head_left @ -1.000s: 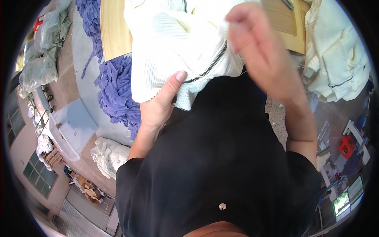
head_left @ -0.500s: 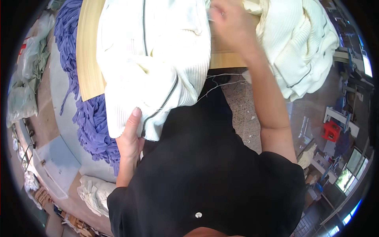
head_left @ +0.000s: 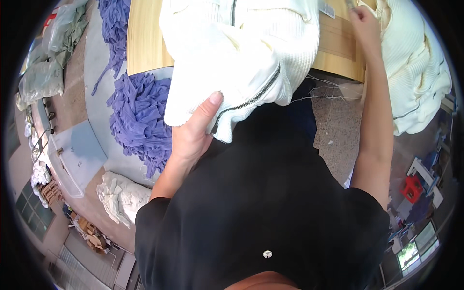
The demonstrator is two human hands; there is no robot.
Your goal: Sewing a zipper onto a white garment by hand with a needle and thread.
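Note:
A white ribbed garment point(head_left: 232, 67) with a dark metal zipper point(head_left: 253, 94) hangs over the near edge of a wooden table point(head_left: 150, 36). My left hand point(head_left: 195, 118) grips its lower hem, thumb on top and fingers hidden beneath the cloth. At the far right, my right hand point(head_left: 366, 26) is closed, apart from that garment and beside a heap of white ribbed garments point(head_left: 413, 72). A small greyish thing pokes out of its fingers at the frame's top edge, too little seen to name.
Purple fabric strips point(head_left: 140, 121) lie piled left of the table. A whitish cloth bundle point(head_left: 123, 195) rests on the floor, near clear plastic bags point(head_left: 42, 82). Loose threads point(head_left: 328, 89) trail below the table edge. A red stool-like object point(head_left: 411, 188) stands at right.
The view has shifted, so most things sit farther right and higher. My right hand has moved away from the garment's right edge toward the white heap. My left hand keeps its hold.

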